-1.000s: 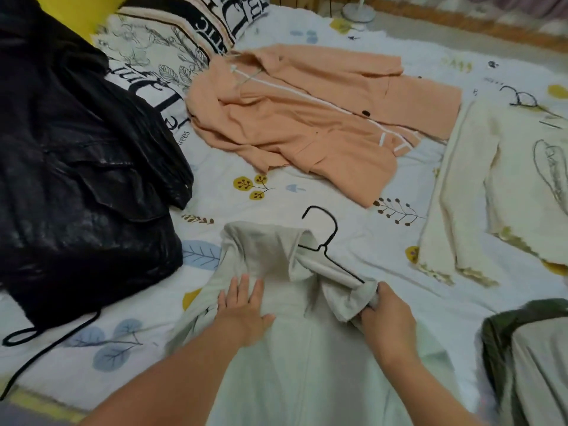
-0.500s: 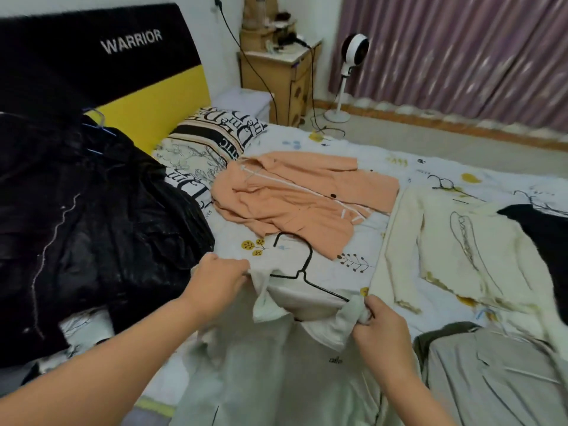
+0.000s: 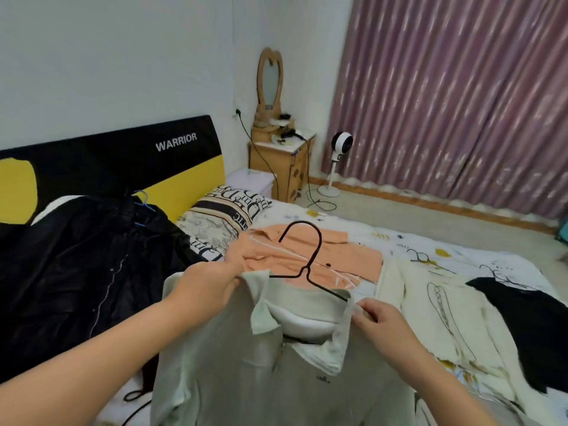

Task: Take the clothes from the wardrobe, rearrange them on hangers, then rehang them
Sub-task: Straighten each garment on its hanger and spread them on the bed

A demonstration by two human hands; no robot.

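A pale grey-green collared garment (image 3: 233,370) hangs on a black wire hanger (image 3: 310,262), lifted above the bed. My left hand (image 3: 209,287) grips its left shoulder near the collar. My right hand (image 3: 378,321) pinches the right collar edge at the hanger's end. The hanger's hook points up and away from me. An orange jacket (image 3: 344,256), a cream cardigan (image 3: 436,315), a black garment (image 3: 534,321) and a black leather jacket (image 3: 76,272) lie on the bed.
The bed (image 3: 461,244) has a black and yellow headboard (image 3: 123,167) and a printed pillow (image 3: 221,219). A wooden nightstand (image 3: 279,161) with a mirror, a standing fan (image 3: 338,161) and purple curtains (image 3: 461,103) stand beyond.
Both hands have raised the grey-green garment with its hanger off the bed. My left hand went from pressing flat on the fabric to gripping the shoulder. The view tilted up.
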